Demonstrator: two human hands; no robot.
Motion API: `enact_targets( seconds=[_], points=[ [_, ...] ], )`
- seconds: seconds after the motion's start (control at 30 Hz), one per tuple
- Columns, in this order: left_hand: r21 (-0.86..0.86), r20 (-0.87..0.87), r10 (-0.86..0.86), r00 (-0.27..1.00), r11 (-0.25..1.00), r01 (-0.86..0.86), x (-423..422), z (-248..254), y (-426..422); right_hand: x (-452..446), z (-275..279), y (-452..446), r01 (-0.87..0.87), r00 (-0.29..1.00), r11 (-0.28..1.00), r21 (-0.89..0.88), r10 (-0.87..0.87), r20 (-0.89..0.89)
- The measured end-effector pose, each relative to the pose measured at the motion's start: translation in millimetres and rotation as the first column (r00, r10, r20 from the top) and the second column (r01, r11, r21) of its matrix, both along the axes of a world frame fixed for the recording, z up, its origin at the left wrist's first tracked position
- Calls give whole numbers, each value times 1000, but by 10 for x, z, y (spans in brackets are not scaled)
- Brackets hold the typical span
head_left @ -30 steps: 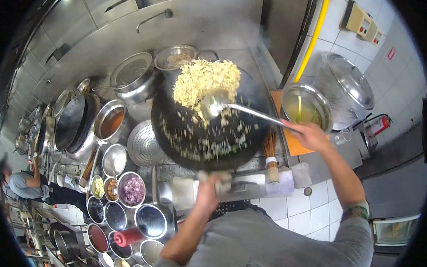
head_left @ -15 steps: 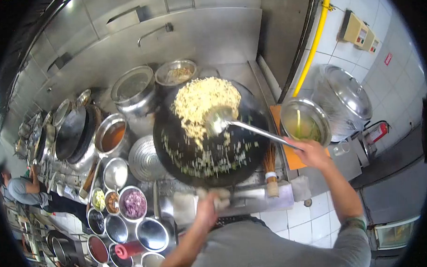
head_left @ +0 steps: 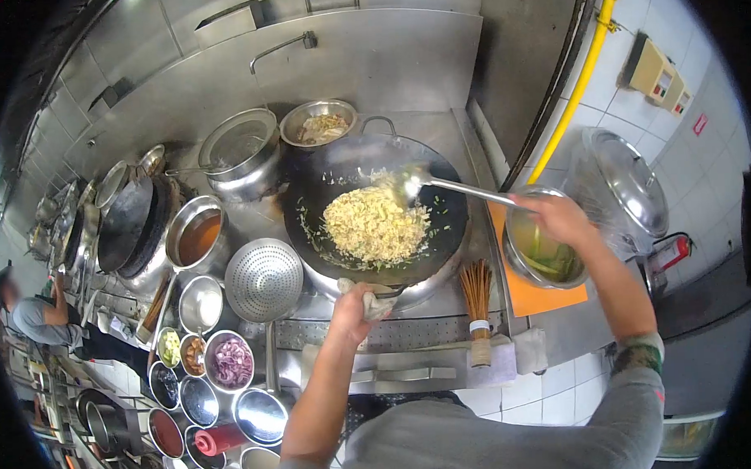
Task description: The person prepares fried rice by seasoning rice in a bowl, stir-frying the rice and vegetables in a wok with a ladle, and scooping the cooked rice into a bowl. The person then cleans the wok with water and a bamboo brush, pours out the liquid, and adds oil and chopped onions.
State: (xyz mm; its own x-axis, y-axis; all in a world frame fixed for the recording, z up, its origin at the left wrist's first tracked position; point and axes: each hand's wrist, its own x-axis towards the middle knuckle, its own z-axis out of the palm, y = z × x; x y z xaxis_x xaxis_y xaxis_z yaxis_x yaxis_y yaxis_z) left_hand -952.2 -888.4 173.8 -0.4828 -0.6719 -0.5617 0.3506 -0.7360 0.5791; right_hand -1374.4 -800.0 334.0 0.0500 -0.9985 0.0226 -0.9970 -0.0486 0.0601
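A large dark wok [head_left: 442, 257] sits on the burner, with a heap of yellow and white chopped food [head_left: 377, 226] in its middle. My left hand [head_left: 355, 314] is closed round a pale cloth [head_left: 378, 303] at the wok's near handle. My right hand [head_left: 558, 218] grips the handle of a metal ladle [head_left: 465, 189], whose bowl touches the far right side of the food. Small pale and green bits lie on the wok's wall. Under my right forearm side is a metal pot [head_left: 521, 254] with liquid and green stalks.
A perforated skimmer [head_left: 264, 280] lies left of the wok. Farther left are a pot of brown sauce [head_left: 199, 239] and a bowl of purple onion [head_left: 231, 361]. A bamboo brush [head_left: 477, 314] stands at the right front. Another person [head_left: 43, 320] stands at the far left.
The wok has come down level, and the food has dropped from its far edge to the middle. The ladle bowl has moved to the far right of the food.
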Motion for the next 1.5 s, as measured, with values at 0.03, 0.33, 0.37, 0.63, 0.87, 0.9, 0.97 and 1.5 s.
enact_targets(
  seconds=[0.03, 0.33, 0.37, 0.63, 0.87, 0.9, 0.97, 1.5],
  points=[
    [-6, -23, -3, 1000, 1000, 3, 10, -19, 4, 98, -135, -245, 22, 999, 1000, 6, -22, 36],
    [81, -95, 49, 994, 996, -41, 27, 212, -27, -221, -337, -584, 24, 965, 994, 109, -52, 258],
    [92, -86, 13, 996, 996, -6, 16, 84, -73, -185, -409, -501, 38, 954, 995, 97, -65, 293],
    [46, -7, 21, 1000, 999, -21, 123, 759, 663, -294, 503, 479, 20, 453, 748, 664, -599, 661],
    [-11, 96, -72, 993, 997, 74, -45, 142, 545, 82, -108, 541, -87, 727, 898, 431, -238, 644],
    [-63, 115, -103, 988, 992, 111, 11, -61, 640, 168, -127, 621, -66, 800, 941, 332, -149, 582],
    [-80, 100, 70, 992, 995, -62, 144, -128, 1258, 328, -191, 791, -57, 914, 992, 115, 5, 406],
    [-86, 143, -50, 988, 994, 63, 364, 415, 1042, 1164, 202, 1101, 221, 413, 905, 364, -425, 805]
  ],
)
